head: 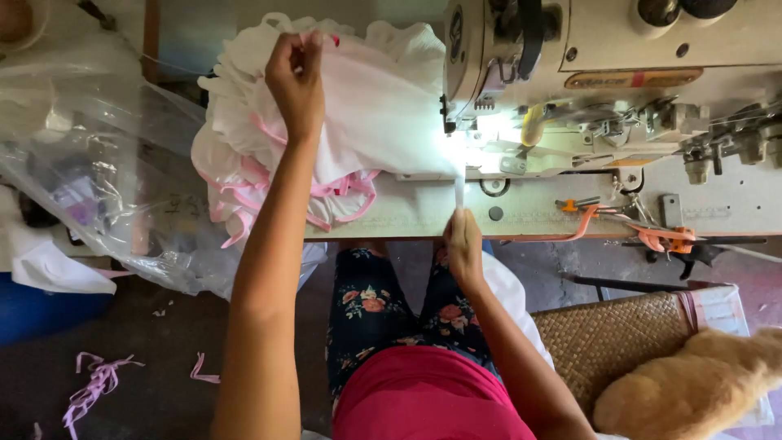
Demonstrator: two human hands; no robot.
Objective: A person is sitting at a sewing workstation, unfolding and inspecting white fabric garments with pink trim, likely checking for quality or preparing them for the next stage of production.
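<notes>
Pinching white cloth [366, 114] shut-fisted, left hand [295, 81]; right hand [463, 244] nips a strip [459, 189] — its grip's fingertips hidden.

A plain pink-red top [432, 399] is worn over dark leggings [383, 314] printed with pink and white flowers; both arms are left bare, unsleeved.

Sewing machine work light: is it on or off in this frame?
On. A bright white glow under the sewing machine head washes out the white fabric and the white strip that the right hand holds.
</notes>
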